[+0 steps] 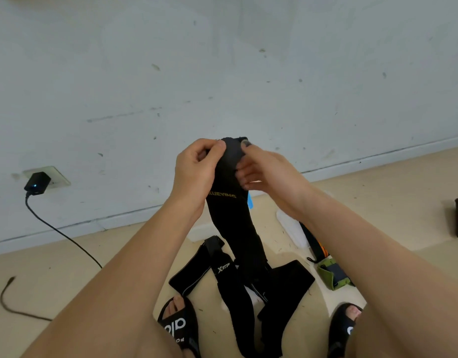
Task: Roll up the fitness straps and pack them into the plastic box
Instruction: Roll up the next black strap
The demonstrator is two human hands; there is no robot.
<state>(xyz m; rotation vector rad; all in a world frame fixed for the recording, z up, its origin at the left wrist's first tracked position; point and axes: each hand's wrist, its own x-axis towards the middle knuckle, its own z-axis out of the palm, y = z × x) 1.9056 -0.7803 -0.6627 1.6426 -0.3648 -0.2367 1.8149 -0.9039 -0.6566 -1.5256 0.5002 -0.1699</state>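
Head view: left hand (pixel 197 164) and right hand (pixel 264 171) both pinch top end of black fitness strap (pixel 233 218), held up off floor (pixel 68 275); its tail hangs onto other black straps (pixel 194 275) betw. sandalled feet.

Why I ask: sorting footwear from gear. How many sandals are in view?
2. The left-foot sandal is at bottom centre, beside the floor straps; the right-foot sandal is at bottom right, partly hidden.
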